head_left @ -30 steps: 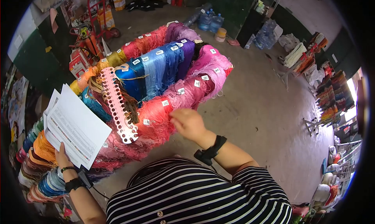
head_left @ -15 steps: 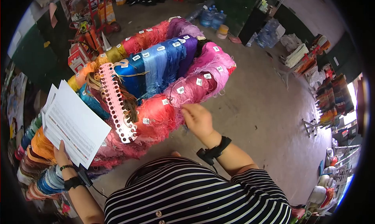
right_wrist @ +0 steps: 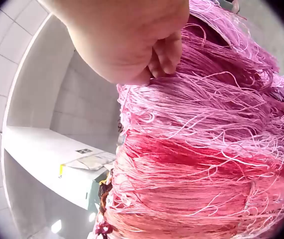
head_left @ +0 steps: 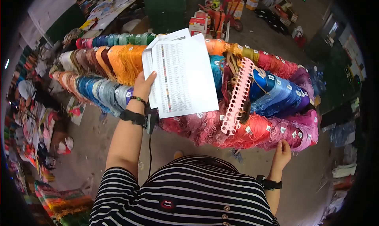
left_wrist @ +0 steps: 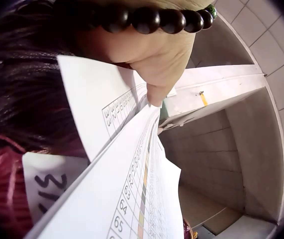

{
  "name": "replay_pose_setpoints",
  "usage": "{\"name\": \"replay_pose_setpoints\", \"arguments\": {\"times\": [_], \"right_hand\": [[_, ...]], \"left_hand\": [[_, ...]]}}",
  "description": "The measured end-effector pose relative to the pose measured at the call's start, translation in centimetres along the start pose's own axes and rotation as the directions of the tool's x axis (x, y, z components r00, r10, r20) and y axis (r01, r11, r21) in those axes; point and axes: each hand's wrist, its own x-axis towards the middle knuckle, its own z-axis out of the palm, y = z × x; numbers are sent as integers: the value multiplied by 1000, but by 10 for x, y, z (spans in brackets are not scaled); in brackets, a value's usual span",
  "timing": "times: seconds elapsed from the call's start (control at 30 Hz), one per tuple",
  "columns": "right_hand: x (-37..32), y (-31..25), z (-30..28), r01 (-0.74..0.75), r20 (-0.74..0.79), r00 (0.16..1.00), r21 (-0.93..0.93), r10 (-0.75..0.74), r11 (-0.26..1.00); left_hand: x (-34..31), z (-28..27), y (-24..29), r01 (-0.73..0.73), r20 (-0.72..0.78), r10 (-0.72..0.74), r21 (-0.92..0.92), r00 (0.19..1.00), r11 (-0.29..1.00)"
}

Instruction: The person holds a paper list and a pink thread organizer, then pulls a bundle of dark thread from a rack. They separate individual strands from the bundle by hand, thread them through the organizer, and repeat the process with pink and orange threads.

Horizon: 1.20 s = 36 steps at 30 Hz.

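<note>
My left hand (head_left: 144,86) grips a few printed paper sheets (head_left: 193,76), its thumb on top near their left edge. Rows of numbers and a strip of colour swatches run down the top page. In the left wrist view, the thumb presses on the sheets (left_wrist: 127,164) beside dark red thread. Beside the front row of pink thread hanks (head_left: 256,129) is my right hand (head_left: 281,157), fingers bent. The right wrist view shows its fingertips right at the mauve thread (right_wrist: 196,104); I cannot tell whether they pinch a strand. A pink card with holes (head_left: 239,96) lies across the hanks.
Small numbered labels sit on the hanks. Blue hanks (head_left: 278,94) and orange hanks (head_left: 126,60) fill other parts of the long rack. Behind stands a red hand truck (head_left: 233,13) near boxes. More coloured yarn (head_left: 67,202) hangs at lower left, and plastic water bottles (head_left: 318,82) stand at the right.
The head view has swung left, so the rack now spans the frame. The right hand has moved along the pink row toward its far end. The left hand still holds the sheets, now more upright.
</note>
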Motion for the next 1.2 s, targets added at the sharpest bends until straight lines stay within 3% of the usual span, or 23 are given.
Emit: {"name": "replay_pose_setpoints", "arguments": {"times": [0.2,0.3,0.5,1.0,1.1,1.2], "right_hand": [[-2,4,7,9,-34,999,184,-3,983],[0,10,6,16,-9,1000,177,-15,984],[0,13,3,0,9,1000,-67,1,998],[-12,3,8,-143,24,990,179,141,973],[-8,20,8,-8,8,1000,111,7,994],[-8,9,4,-62,21,998,67,60,996]], "left_hand": [[-4,1,6,-54,59,52,37,997,998],[-4,1,6,-63,51,62,21,997,998],[-4,1,7,-32,38,33,-14,999,999],[-3,1,1,-26,45,28,-39,999,999],[-3,1,1,-26,29,26,2,999,1000],[-3,2,1,-31,18,31,12,999,999]]}}
